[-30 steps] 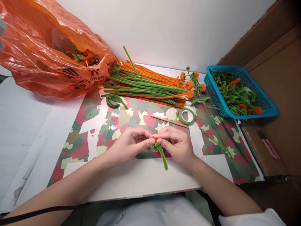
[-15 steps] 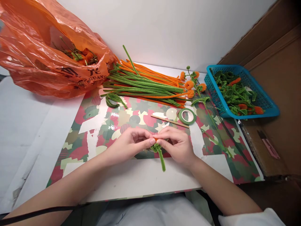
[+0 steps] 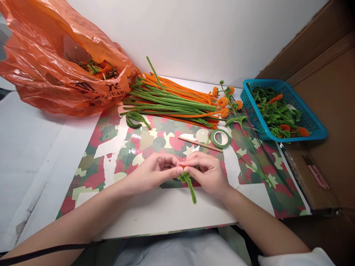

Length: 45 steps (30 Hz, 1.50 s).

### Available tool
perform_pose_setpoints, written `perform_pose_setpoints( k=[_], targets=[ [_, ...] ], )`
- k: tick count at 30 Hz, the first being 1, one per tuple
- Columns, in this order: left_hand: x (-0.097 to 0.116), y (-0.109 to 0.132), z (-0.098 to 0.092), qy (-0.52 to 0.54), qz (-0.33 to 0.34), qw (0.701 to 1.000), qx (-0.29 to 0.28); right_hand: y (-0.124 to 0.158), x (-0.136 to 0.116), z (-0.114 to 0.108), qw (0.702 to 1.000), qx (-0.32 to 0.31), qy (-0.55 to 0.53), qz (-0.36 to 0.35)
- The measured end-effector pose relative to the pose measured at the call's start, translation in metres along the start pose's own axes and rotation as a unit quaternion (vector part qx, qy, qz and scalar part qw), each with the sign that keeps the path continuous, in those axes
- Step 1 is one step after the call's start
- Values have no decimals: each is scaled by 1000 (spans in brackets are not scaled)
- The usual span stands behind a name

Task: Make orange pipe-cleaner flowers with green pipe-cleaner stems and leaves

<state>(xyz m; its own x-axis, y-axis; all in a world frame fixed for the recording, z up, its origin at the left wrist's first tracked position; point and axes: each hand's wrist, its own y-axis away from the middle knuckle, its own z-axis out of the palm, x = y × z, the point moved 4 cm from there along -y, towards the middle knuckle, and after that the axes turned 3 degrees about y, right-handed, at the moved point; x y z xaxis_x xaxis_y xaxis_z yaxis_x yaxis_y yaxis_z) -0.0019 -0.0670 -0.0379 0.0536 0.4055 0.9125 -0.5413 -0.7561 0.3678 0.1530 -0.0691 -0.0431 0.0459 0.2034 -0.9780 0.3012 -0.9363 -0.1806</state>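
Note:
Over the near part of the table, both hands pinch one small pipe-cleaner flower [image 3: 190, 187] with an orange head, a green base and a fuzzy green stem pointing toward me. My left hand [image 3: 156, 170] grips its orange part from the left between thumb and fingers. From the other side, my right hand [image 3: 208, 171] is closed on it, fingertips meeting those of the left. Most of the orange head is hidden by the fingers. Just beyond lie a thin wooden stick [image 3: 200, 144] and a roll of green floral tape [image 3: 220, 138].
Orange and green pipe cleaners [image 3: 172, 99] lie in a bundle at the back. An orange plastic bag [image 3: 63, 74] stands left. Finished orange flowers [image 3: 223, 102] lie right of the bundle, beside a blue basket [image 3: 301, 139] of green pieces. A pink-handled cutter [image 3: 318, 175] lies far right.
The hands keep their pinch on the flower with hardly any movement. The whole view has shifted slightly, with the bag and bundle appearing a little further right.

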Motion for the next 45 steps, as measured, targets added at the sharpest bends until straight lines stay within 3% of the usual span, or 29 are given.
perform_pose_setpoints(
  k=[5, 13, 28, 33, 40, 45],
  targets=[
    [0, 0, 1, 4, -3, 1000, -9, 0, 1, 1, 1000, 1, -10, 5],
    [5, 0, 1, 22, -2, 999, 37, -2, 3, -2, 997, 19, -50, 53],
    [-3, -1, -2, 24, -40, 998, 33, -1, 4, 4, 997, 3, -59, 52],
    [-1, -2, -3, 82, -1, 996, 31, -2, 3, 1, 996, 31, -71, 43],
    [-1, -3, -5, 60, 2, 998, 22, -2, 2, -1, 997, 24, -66, 29],
    [-3, -1, -5, 29, -33, 999, 31, -2, 2, 0, 997, 28, -56, 49]
  ],
)
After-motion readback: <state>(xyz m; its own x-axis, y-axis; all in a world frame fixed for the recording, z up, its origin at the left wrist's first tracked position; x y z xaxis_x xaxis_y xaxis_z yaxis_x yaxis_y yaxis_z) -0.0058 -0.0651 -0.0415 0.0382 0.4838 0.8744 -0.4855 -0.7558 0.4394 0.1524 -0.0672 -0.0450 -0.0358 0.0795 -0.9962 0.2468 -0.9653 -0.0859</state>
